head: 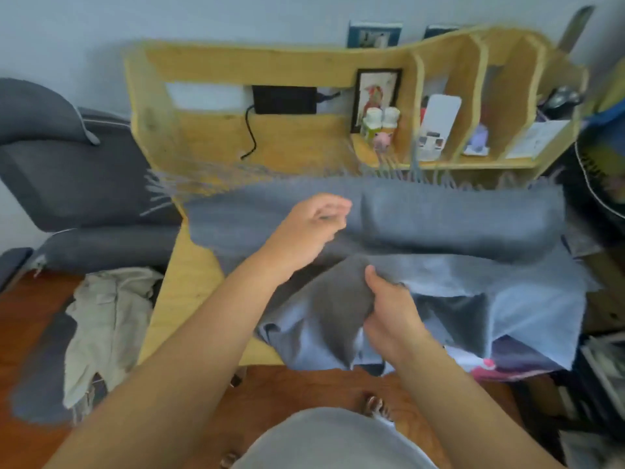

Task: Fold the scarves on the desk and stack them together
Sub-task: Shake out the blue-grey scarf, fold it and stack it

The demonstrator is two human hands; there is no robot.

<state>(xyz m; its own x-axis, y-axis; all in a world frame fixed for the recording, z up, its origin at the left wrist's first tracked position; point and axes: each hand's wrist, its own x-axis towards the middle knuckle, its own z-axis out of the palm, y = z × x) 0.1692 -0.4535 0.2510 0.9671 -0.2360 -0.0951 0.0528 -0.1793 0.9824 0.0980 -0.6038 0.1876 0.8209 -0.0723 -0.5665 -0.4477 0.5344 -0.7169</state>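
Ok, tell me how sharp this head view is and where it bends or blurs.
Head view: soft all over, with motion blur smearing the grey scarf's fringe and the left hand; the right hand gripping the cloth is a little crisper. Wide-angle distortion bows the wooden shelf unit and stretches the edges. Lighting is flat and even, no glare.

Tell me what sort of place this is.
Probably a home bedroom or study: a wooden desk with a cubby shelf, a framed picture, and clothes lying on the floor.
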